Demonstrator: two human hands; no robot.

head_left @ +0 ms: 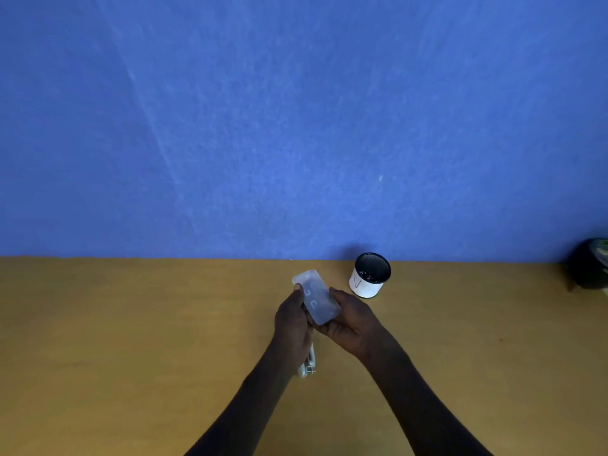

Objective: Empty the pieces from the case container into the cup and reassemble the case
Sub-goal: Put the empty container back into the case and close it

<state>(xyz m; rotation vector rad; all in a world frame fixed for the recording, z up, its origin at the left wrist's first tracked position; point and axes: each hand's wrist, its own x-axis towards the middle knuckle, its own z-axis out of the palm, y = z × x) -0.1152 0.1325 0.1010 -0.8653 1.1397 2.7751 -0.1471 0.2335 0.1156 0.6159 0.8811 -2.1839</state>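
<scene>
A translucent frosted case with rounded corners is held above the table, tilted with its far end up and left. My left hand grips its left edge, the thumb on top. Cupped under its right side is my right hand. The cup, white outside and dark inside, stands upright to the right of the case near the wall; small light specks show inside it. A small white piece with a metal part lies on the table below my left wrist, partly hidden.
The brown table runs up to a blue wall. A dark object sits at the far right edge against the wall.
</scene>
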